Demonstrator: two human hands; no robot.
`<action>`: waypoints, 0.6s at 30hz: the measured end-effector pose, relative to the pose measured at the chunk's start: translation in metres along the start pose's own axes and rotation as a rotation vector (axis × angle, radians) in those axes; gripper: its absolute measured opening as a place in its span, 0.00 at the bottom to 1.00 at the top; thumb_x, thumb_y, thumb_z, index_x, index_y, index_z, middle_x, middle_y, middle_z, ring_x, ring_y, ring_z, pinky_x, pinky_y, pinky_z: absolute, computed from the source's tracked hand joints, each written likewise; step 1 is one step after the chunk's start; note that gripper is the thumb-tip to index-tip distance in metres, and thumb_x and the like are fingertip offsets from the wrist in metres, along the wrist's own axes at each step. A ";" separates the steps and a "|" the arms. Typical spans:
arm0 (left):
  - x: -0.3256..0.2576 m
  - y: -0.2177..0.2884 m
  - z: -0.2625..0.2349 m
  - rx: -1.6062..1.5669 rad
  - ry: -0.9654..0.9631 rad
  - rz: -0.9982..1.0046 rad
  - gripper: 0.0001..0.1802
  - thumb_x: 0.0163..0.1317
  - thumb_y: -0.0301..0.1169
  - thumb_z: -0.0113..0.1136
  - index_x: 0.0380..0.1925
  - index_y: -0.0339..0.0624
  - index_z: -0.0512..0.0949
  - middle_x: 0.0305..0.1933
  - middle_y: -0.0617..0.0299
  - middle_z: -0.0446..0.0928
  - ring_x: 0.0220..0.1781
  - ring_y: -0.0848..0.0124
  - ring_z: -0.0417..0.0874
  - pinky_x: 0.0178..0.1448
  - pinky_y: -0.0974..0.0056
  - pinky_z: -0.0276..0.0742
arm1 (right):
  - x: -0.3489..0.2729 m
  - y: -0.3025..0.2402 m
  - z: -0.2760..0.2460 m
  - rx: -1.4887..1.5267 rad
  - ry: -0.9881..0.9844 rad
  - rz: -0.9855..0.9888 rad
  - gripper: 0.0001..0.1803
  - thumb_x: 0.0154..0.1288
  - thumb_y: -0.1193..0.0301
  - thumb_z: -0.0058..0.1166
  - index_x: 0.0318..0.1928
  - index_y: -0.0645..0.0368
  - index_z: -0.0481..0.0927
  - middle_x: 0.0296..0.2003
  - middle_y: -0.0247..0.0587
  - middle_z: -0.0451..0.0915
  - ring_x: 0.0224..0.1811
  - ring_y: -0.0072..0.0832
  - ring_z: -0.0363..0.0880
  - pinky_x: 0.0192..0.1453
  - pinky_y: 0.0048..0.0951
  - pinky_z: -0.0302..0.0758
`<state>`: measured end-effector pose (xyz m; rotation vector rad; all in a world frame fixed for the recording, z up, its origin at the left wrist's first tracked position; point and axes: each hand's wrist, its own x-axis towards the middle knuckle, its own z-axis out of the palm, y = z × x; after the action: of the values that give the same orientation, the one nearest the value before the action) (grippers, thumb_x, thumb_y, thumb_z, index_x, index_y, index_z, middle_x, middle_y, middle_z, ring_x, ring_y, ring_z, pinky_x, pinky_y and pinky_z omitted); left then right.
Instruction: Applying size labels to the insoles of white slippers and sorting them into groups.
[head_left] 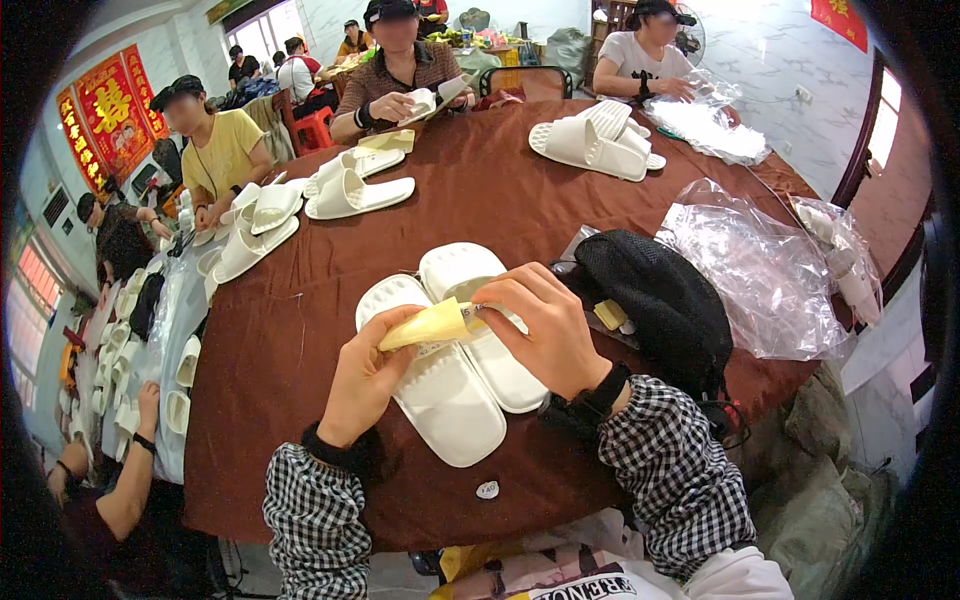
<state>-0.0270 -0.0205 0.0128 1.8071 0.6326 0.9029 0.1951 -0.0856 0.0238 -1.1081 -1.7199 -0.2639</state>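
Above a pair of white slippers on the brown tablecloth, my left hand grips a folded strip of yellow paper between thumb and fingers. My right hand pinches the strip's right end, where a small pale printed piece shows; whether it is peeling away I cannot tell. The slippers lie side by side with their toes pointing away from me, partly hidden by my hands. A small round white sticker lies on the cloth near the table's front edge.
A black mesh bag sits right of my right hand, with clear plastic bags beyond. More white slippers lie at the far left and far right. Co-workers sit around the brown table; one handles a slipper.
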 end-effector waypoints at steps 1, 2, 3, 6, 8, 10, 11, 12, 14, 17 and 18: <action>0.000 0.000 0.000 0.000 0.000 -0.002 0.22 0.66 0.16 0.51 0.60 0.32 0.70 0.56 0.57 0.78 0.58 0.72 0.78 0.63 0.67 0.72 | 0.000 0.000 0.000 -0.004 -0.004 -0.007 0.09 0.54 0.79 0.64 0.38 0.59 0.81 0.35 0.40 0.81 0.38 0.38 0.79 0.43 0.35 0.77; 0.001 0.000 0.000 -0.025 -0.006 -0.013 0.22 0.66 0.16 0.51 0.60 0.31 0.70 0.56 0.57 0.77 0.58 0.72 0.77 0.63 0.67 0.71 | 0.000 -0.001 -0.001 -0.005 -0.005 -0.006 0.09 0.54 0.79 0.64 0.38 0.59 0.81 0.35 0.40 0.81 0.38 0.38 0.79 0.43 0.35 0.77; 0.001 0.000 0.000 -0.049 -0.011 -0.023 0.21 0.66 0.16 0.52 0.60 0.31 0.70 0.56 0.58 0.77 0.58 0.73 0.77 0.64 0.68 0.71 | 0.000 -0.001 -0.001 -0.008 -0.007 -0.010 0.09 0.55 0.79 0.64 0.38 0.60 0.81 0.35 0.40 0.81 0.38 0.38 0.79 0.42 0.35 0.77; 0.000 0.000 0.000 -0.051 0.000 -0.020 0.21 0.66 0.16 0.52 0.60 0.31 0.71 0.56 0.58 0.77 0.58 0.73 0.77 0.62 0.68 0.72 | 0.000 -0.002 0.000 -0.007 -0.005 -0.019 0.09 0.55 0.79 0.64 0.37 0.60 0.81 0.35 0.41 0.81 0.37 0.38 0.79 0.42 0.35 0.77; 0.000 0.001 0.001 -0.005 0.019 -0.004 0.21 0.66 0.16 0.52 0.59 0.32 0.71 0.54 0.58 0.78 0.56 0.72 0.78 0.61 0.68 0.72 | 0.000 -0.003 0.000 -0.007 -0.002 -0.025 0.08 0.55 0.79 0.63 0.37 0.60 0.81 0.35 0.41 0.81 0.37 0.38 0.79 0.42 0.35 0.77; 0.001 0.003 0.003 0.037 0.034 0.015 0.21 0.66 0.16 0.52 0.59 0.32 0.72 0.53 0.58 0.79 0.55 0.72 0.79 0.60 0.68 0.73 | 0.000 -0.004 -0.002 -0.005 -0.020 -0.009 0.08 0.56 0.80 0.62 0.37 0.60 0.80 0.35 0.41 0.80 0.38 0.39 0.79 0.42 0.35 0.76; 0.001 0.001 0.003 0.104 0.038 0.050 0.21 0.65 0.16 0.52 0.59 0.33 0.72 0.51 0.57 0.80 0.54 0.72 0.80 0.59 0.68 0.74 | 0.000 -0.003 -0.001 -0.006 -0.021 -0.007 0.08 0.56 0.80 0.62 0.37 0.60 0.80 0.35 0.41 0.80 0.38 0.39 0.79 0.42 0.35 0.76; 0.002 0.000 0.004 0.170 0.042 0.085 0.21 0.65 0.16 0.52 0.58 0.34 0.72 0.50 0.56 0.81 0.52 0.72 0.82 0.58 0.67 0.76 | -0.001 -0.002 -0.001 -0.020 -0.027 -0.006 0.08 0.56 0.80 0.62 0.36 0.60 0.79 0.35 0.41 0.80 0.38 0.39 0.79 0.42 0.35 0.76; 0.001 -0.001 0.004 0.216 0.045 0.120 0.21 0.65 0.16 0.53 0.58 0.36 0.72 0.49 0.55 0.82 0.52 0.71 0.82 0.56 0.67 0.76 | -0.002 -0.002 -0.001 -0.031 -0.033 -0.006 0.07 0.56 0.80 0.61 0.36 0.61 0.79 0.35 0.41 0.80 0.38 0.39 0.79 0.42 0.36 0.76; 0.001 0.000 0.003 0.261 0.049 0.161 0.22 0.64 0.16 0.53 0.58 0.37 0.72 0.47 0.53 0.82 0.51 0.71 0.83 0.55 0.67 0.77 | -0.002 -0.003 0.000 -0.036 -0.028 0.002 0.07 0.56 0.79 0.61 0.36 0.61 0.79 0.35 0.42 0.80 0.39 0.40 0.79 0.43 0.36 0.76; 0.001 -0.001 0.003 0.256 0.049 0.168 0.22 0.64 0.16 0.54 0.58 0.38 0.73 0.47 0.52 0.82 0.51 0.71 0.84 0.54 0.67 0.77 | -0.002 -0.003 0.000 -0.035 -0.034 0.010 0.07 0.56 0.79 0.61 0.36 0.61 0.79 0.35 0.42 0.80 0.39 0.40 0.79 0.43 0.36 0.76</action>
<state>-0.0240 -0.0214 0.0112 2.0969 0.6590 1.0177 0.1931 -0.0885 0.0233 -1.1523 -1.7448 -0.2720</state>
